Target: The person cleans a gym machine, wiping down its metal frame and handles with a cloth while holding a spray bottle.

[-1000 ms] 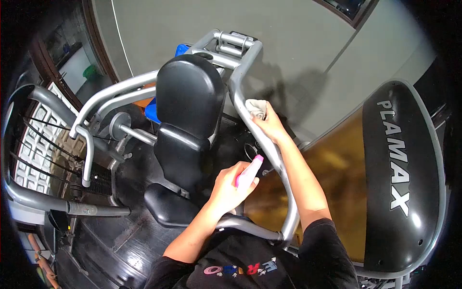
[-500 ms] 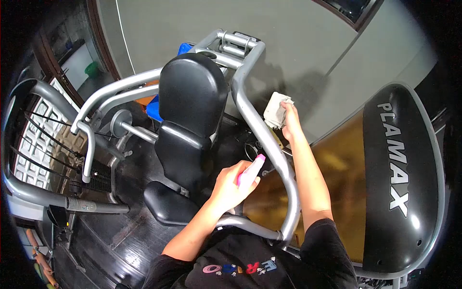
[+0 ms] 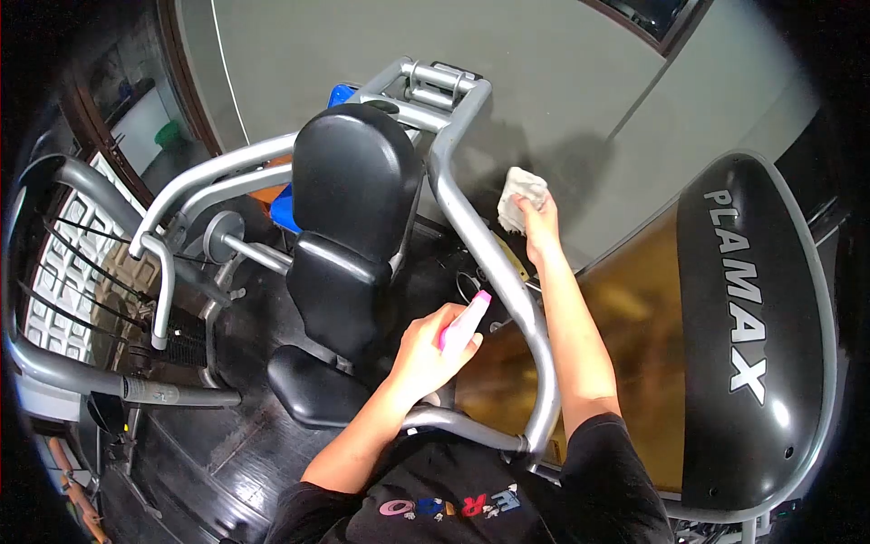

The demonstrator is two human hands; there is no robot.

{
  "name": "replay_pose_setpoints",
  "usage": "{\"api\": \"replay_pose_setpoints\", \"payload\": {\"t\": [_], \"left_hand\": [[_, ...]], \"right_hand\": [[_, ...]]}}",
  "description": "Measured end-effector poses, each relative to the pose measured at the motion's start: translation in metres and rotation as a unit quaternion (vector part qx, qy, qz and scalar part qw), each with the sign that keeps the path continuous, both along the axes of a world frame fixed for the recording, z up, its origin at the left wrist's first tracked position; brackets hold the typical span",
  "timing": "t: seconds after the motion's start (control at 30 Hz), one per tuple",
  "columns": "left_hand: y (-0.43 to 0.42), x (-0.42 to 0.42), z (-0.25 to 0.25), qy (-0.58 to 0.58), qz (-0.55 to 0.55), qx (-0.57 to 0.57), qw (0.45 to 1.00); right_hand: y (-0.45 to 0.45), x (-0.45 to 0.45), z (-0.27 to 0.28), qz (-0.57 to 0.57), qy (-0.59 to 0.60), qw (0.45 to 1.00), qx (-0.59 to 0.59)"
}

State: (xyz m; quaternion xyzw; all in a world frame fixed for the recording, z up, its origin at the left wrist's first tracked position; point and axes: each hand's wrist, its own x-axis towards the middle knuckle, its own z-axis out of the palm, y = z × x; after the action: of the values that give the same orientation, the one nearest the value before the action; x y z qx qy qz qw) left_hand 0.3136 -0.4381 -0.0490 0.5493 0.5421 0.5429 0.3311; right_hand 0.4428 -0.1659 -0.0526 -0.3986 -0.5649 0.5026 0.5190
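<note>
While a black backrest (image 3: 353,177) and a black seat pad (image 3: 313,388) fill the middle of the view, a silver tube (image 3: 490,249) bends down on their right side and stands between the two grips. Farther to the right there is a golden-brown panel (image 3: 625,363), joined to a big dark cover (image 3: 748,299) with the letters PLAMAX, and behind is a grey wall (image 3: 544,91). On the left, a round disc (image 3: 224,237) sits on a bar above the black floor (image 3: 254,462). The right grip (image 3: 541,227) is pinched on a white cloth (image 3: 522,192), which extends beyond the fingertips, on the far side of the tube and apart from it; whether it touches the wall, I cannot tell. The left grip (image 3: 424,355) is wrapped around a white-and-pink bottle (image 3: 465,322), whose pink tip points toward the tube without reaching it.
</note>
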Motion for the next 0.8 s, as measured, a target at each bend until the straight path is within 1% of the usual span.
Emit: {"api": "replay_pose_setpoints", "payload": {"t": [0.03, 0.07, 0.13, 0.2, 0.23, 0.27, 0.33, 0.37, 0.4, 0.47, 0.5, 0.53, 0.6, 0.63, 0.67, 0.7, 0.73, 0.77, 0.8], "left_hand": [[0.0, 0.0, 0.001, 0.003, 0.005, -0.008, 1.0], [0.001, 0.0, 0.001, 0.006, 0.002, -0.007, 1.0], [0.001, 0.001, 0.002, -0.021, 0.02, 0.016, 0.999], [0.002, 0.002, 0.0, -0.031, 0.03, 0.012, 0.999], [0.002, 0.002, -0.001, -0.047, 0.043, 0.007, 0.998], [0.001, 0.001, 0.0, -0.043, 0.042, 0.01, 0.998], [0.0, 0.001, 0.0, -0.041, 0.052, -0.002, 0.998], [0.003, 0.002, -0.004, -0.046, 0.054, 0.022, 0.997], [0.002, 0.002, -0.005, -0.047, 0.052, 0.022, 0.997], [0.003, 0.003, -0.003, -0.052, 0.046, 0.018, 0.997], [0.002, 0.002, -0.004, -0.052, 0.045, 0.019, 0.997], [0.001, 0.001, -0.004, -0.068, 0.034, 0.003, 0.997], [0.002, 0.001, -0.005, -0.081, 0.02, -0.014, 0.996], [0.003, 0.0, -0.008, -0.093, 0.031, -0.017, 0.995], [0.003, -0.002, -0.011, -0.104, 0.043, -0.02, 0.993], [0.003, 0.0, -0.013, -0.133, 0.065, 0.003, 0.989], [0.003, -0.002, -0.011, -0.132, 0.066, 0.002, 0.989], [0.002, -0.003, -0.008, -0.131, 0.084, 0.017, 0.988], [0.003, -0.003, -0.006, -0.131, 0.104, 0.033, 0.985]], "right_hand": [[0.0, -0.006, -0.001, 0.028, -0.043, 0.997, 0.053], [-0.007, -0.01, -0.003, 0.048, -0.095, 0.993, 0.057], [-0.015, -0.013, -0.014, 0.153, -0.249, 0.947, 0.129], [-0.044, -0.009, 0.002, 0.16, -0.294, 0.912, 0.238], [-0.046, 0.001, 0.014, 0.205, -0.337, 0.891, 0.226], [-0.05, 0.009, 0.021, 0.201, -0.334, 0.892, 0.229], [-0.058, 0.023, 0.031, 0.246, -0.367, 0.882, 0.162], [-0.056, 0.027, 0.039, 0.268, -0.358, 0.888, 0.106], [-0.054, 0.027, 0.045, 0.269, -0.324, 0.905, 0.059], [-0.039, 0.014, 0.027, 0.196, -0.21, 0.951, 0.118], [-0.03, 0.009, 0.02, 0.155, -0.245, 0.949, 0.125], [-0.033, -0.003, 0.017, 0.159, -0.235, 0.956, 0.08], [-0.046, -0.01, 0.013, 0.171, -0.341, 0.915, 0.128], [-0.05, -0.008, 0.009, 0.157, -0.335, 0.911, 0.182], [-0.053, -0.001, 0.006, 0.155, -0.333, 0.913, 0.18], [-0.056, 0.01, 0.006, 0.18, -0.327, 0.909, 0.187], [-0.056, 0.02, 0.007, 0.206, -0.322, 0.903, 0.195], [-0.059, 0.029, 0.014, 0.224, -0.331, 0.898, 0.184], [-0.053, 0.037, 0.011, 0.243, -0.304, 0.914, 0.115]]}}
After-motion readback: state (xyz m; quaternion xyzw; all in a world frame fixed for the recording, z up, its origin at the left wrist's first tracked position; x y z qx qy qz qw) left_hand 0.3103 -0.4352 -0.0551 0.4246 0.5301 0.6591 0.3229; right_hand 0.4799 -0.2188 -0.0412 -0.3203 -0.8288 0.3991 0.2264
